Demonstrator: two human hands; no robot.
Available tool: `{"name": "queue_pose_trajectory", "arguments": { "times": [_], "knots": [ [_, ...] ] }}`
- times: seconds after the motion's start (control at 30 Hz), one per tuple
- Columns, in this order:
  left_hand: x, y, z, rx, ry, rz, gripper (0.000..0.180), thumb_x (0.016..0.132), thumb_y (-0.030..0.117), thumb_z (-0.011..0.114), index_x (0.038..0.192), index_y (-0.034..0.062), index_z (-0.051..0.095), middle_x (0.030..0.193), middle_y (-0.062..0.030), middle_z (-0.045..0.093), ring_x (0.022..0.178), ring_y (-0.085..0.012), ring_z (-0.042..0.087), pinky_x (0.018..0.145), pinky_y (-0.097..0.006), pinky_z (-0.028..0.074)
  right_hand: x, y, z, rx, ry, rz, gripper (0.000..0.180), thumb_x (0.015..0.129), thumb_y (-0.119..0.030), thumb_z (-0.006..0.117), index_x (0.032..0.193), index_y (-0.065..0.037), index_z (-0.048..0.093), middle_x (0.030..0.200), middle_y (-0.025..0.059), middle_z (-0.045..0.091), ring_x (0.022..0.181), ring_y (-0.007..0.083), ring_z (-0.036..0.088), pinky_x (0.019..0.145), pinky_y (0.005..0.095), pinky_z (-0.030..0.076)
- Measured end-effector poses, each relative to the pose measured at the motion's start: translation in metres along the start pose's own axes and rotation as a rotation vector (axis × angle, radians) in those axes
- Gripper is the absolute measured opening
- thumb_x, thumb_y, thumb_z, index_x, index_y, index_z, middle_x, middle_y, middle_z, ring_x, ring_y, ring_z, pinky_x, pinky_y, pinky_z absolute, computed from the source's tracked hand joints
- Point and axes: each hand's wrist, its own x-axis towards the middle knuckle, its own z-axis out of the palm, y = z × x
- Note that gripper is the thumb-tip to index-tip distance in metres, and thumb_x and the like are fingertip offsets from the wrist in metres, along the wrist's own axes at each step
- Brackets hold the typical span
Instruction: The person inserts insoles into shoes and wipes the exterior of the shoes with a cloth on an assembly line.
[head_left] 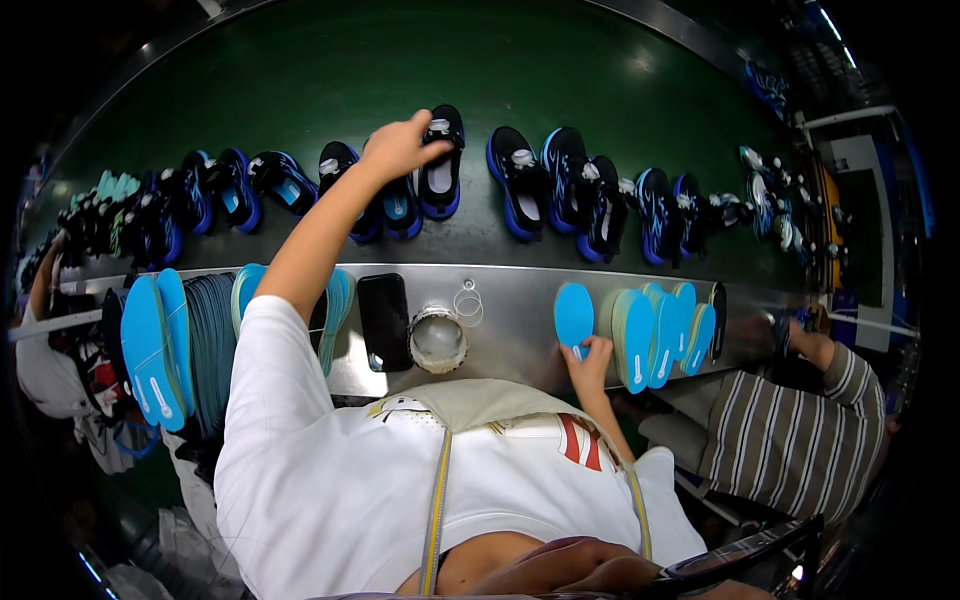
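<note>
My left hand [400, 150] is stretched out over the green belt, beside the collar of a black and blue sneaker [440, 185] with a pale inside. Its thumb and fingertips are apart, at the white wad near the tongue; whether they touch the shoe is hard to make out. Low on the right, my right hand [588, 362] pinches the lower end of a bright blue insole [574, 312], which points away from me above the metal ledge [515, 345]. Stacks of matching blue insoles [632, 340] stand just right of that hand.
More sneakers [518, 180] line the belt [560, 70] on both sides. On the ledge lie a black phone [384, 322], a round glass jar [438, 340] and thin rings [468, 303]. Insole stacks [155, 345] stand at left. A person in a striped shirt [790, 440] is at right.
</note>
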Motion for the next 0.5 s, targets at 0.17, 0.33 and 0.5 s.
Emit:
{"name": "queue_pose_trajectory", "arguments": {
  "times": [0.17, 0.33, 0.5],
  "knots": [
    [0.015, -0.025, 0.019, 0.126, -0.151, 0.07, 0.049, 0.075, 0.04, 0.049, 0.107, 0.0054, 0.035, 0.072, -0.0189, 0.055, 0.07, -0.0345, 0.053, 0.061, -0.04, 0.042, -0.011, -0.029, 0.002, 0.023, -0.046, 0.138, 0.055, 0.062, -0.023, 0.065, 0.106, 0.0, 0.04, 0.098, 0.0181, 0.036, 0.089, 0.0348, 0.043, 0.075, 0.037, 0.039],
    [0.029, -0.018, 0.019, -0.016, -0.227, 0.019, 0.045, 0.076, 0.044, 0.044, 0.093, 0.0028, 0.048, 0.074, -0.0187, 0.056, 0.072, -0.0342, 0.053, 0.064, -0.039, 0.041, 0.035, -0.041, -0.042, 0.084, 0.054, -0.002, 0.037, 0.064, -0.021, 0.064, 0.095, -0.001, 0.055, 0.108, 0.0231, 0.041, 0.089, 0.0345, 0.044, 0.076, 0.0353, 0.039],
    [0.006, -0.007, 0.034, -0.294, -0.245, -0.163, 0.047, 0.077, 0.046, 0.043, 0.074, -0.0004, 0.053, 0.069, -0.0196, 0.054, 0.069, -0.0342, 0.052, 0.06, -0.037, 0.04, 0.115, -0.159, -0.074, 0.122, 0.1, -0.569, 0.016, 0.062, -0.011, 0.063, 0.074, -0.002, 0.059, 0.098, 0.0116, 0.053, 0.075, 0.0227, 0.05, 0.066, 0.0317, 0.04]
  ]
}}
